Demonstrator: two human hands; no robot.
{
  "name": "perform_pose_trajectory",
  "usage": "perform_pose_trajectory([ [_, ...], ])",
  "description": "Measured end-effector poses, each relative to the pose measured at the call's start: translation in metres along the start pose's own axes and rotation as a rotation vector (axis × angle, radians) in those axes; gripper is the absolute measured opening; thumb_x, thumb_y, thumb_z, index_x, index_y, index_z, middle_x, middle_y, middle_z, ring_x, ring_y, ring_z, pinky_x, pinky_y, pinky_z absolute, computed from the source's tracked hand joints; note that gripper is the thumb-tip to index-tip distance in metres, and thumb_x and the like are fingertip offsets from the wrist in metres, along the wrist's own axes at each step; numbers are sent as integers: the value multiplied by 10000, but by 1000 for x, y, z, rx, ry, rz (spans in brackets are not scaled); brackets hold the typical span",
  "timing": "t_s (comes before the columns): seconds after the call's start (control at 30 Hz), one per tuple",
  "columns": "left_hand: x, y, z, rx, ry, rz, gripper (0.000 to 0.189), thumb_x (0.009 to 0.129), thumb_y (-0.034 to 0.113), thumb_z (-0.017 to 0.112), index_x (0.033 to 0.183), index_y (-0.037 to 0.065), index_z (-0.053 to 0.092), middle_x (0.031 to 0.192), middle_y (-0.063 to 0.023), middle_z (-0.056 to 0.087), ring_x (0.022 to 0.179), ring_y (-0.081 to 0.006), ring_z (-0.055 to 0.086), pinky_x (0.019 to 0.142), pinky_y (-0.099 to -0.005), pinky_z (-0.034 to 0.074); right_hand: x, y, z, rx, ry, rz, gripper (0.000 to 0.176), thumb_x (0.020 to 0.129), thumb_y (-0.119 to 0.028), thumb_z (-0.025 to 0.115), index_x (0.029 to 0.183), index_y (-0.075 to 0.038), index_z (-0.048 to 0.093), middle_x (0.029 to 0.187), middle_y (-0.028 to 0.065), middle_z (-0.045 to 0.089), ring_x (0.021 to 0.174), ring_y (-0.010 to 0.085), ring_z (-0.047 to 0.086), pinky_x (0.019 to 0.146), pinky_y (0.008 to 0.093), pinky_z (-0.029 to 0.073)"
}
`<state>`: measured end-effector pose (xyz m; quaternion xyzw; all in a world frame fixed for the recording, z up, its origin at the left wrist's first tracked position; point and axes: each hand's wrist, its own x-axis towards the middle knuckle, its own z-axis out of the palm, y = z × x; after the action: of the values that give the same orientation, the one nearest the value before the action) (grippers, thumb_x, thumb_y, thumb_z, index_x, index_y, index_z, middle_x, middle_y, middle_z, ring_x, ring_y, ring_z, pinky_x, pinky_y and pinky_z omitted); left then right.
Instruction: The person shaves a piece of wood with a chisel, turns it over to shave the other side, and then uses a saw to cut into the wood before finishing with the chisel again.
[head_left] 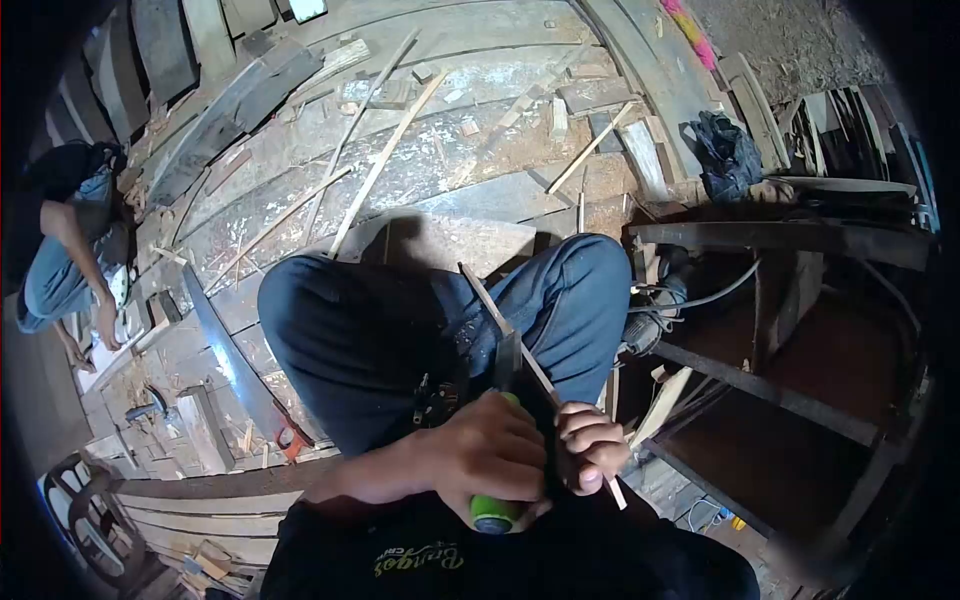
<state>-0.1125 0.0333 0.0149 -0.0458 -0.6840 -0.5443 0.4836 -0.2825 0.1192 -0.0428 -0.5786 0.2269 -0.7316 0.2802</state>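
Note:
My left hand [492, 455] is wrapped round the green handle [490, 512] of what looks like a chisel, its flat grey blade [509, 362] pointing away from me. The blade lies against a thin wooden strip [486, 298], which slants across my lap. Closed round the near part of that strip is my right hand [590, 445], with a short end showing below the fingers. The strip's far end lies between my knees. Wood dust flecks my trousers [340, 310].
A handsaw [225, 350] lies left of my knee. Long wooden strips [395, 150] and offcuts litter the plank floor ahead. At the left, another person [70, 240] reaches toward the floor. A dark frame [780, 235] stands close on my right, near a black plastic bag [725, 155].

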Motion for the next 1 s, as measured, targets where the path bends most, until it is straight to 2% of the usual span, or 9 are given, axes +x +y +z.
perform_pose_trajectory([
  [0.03, 2, 0, 1, 21, -4, -15, 240, 792, 140, 734, 648, 66, 557, 544, -11, 506, 461, -180, 555, 408, -311, 411, -2, -3, -3, -41, -66, 46, 494, 903, -270, 606, 549, -84, 315, 511, 42, 383, 398, 185, 405, 419, 346, 378],
  [0.17, -5, 2, 9, 9, -6, -4, 249, 748, 139, 730, 613, 90, 527, 545, -15, 499, 463, -185, 540, 416, -324, 425, 2, 3, -2, 140, -129, 7, 434, 851, -117, 590, 519, -76, 312, 509, 46, 351, 411, 200, 335, 449, 369, 333],
  [0.23, -26, -21, 8, 123, 35, -165, 172, 677, 202, 730, 705, 114, 585, 641, -30, 563, 546, -225, 598, 481, -371, 463, 9, -1, -5, 141, -384, 44, 436, 838, -114, 599, 514, -79, 308, 511, 52, 359, 414, 203, 338, 448, 379, 322],
  [0.37, -11, 4, -1, -1, -13, 28, 191, 777, 129, 690, 650, 86, 555, 583, -15, 533, 484, -197, 573, 429, -322, 439, -1, -1, -4, 128, -202, 32, 452, 857, -155, 602, 516, -73, 316, 510, 52, 377, 422, 200, 356, 467, 363, 327],
  [0.4, -10, 4, 4, -4, 27, 40, 203, 808, 122, 679, 657, 71, 554, 573, -14, 517, 468, -195, 562, 405, -322, 422, -8, -2, 10, 30, 13, 6, 471, 879, -185, 604, 516, -76, 323, 505, 50, 380, 417, 193, 351, 457, 363, 338],
  [0.53, -11, -1, -5, 0, 42, 39, 248, 815, 193, 706, 662, 72, 553, 555, -9, 487, 457, -179, 543, 403, -318, 417, 2, 1, 13, -38, 148, -14, 503, 903, -198, 588, 501, -79, 311, 443, 20, 315, 382, 189, 361, 409, 354, 370],
  [0.67, -9, 10, 2, -62, 0, 33, 250, 739, 190, 707, 652, 92, 494, 597, -26, 463, 509, -230, 537, 438, -366, 371, 9, -1, 3, 36, -109, 28, 461, 903, -176, 547, 533, -107, 280, 441, 25, 330, 370, 183, 338, 396, 355, 340],
  [0.77, -12, -1, 5, -7, 58, 98, 217, 806, 244, 685, 726, 58, 607, 545, 5, 458, 463, -166, 532, 406, -307, 416, 3, -1, 3, -31, 116, 8, 459, 903, -176, 542, 534, -104, 280, 440, 27, 334, 368, 184, 340, 392, 359, 340],
  [1.0, -14, -7, 11, 21, 81, 56, 153, 782, 185, 718, 725, 90, 613, 550, 5, 493, 465, -161, 540, 390, -306, 394, 4, -3, 4, 41, -40, 27, 454, 867, -155, 571, 512, -91, 295, 450, 38, 347, 369, 189, 349, 407, 365, 347],
])
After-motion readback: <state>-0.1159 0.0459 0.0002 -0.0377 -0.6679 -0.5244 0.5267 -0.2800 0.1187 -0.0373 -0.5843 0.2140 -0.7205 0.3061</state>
